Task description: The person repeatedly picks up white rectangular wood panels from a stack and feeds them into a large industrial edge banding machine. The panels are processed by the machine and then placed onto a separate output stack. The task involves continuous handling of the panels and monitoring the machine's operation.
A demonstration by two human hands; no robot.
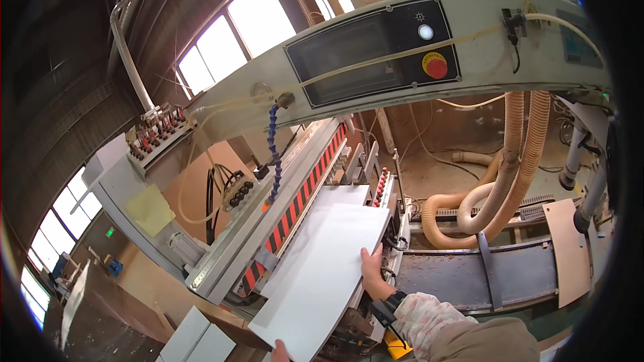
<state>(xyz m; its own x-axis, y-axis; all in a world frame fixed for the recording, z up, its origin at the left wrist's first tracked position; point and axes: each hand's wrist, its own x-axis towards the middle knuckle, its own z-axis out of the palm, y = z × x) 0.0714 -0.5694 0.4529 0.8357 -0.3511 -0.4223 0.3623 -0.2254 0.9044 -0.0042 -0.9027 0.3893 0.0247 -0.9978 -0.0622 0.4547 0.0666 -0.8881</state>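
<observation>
A long white panel [322, 268] slants across the machine bed, its near end toward me. My right hand [374, 273] grips its right edge, thumb on top and the other fingers partly hidden. At the lower edge of the picture, my left hand [280, 352] holds the near end; only its fingertips area shows. A second white panel [347, 194] lies partly under the first, farther in on the bed. Along the panels' left side runs the machine's beam with a red-and-black striped strip [295, 216].
Overhead spans a pale machine housing with a dark control panel [369, 50] and a red stop button [436, 67]. Ribbed hoses [513, 161] hang at the right. A blue jointed hose [273, 154] dangles over the beam. More white panels [194, 338] lie at lower left.
</observation>
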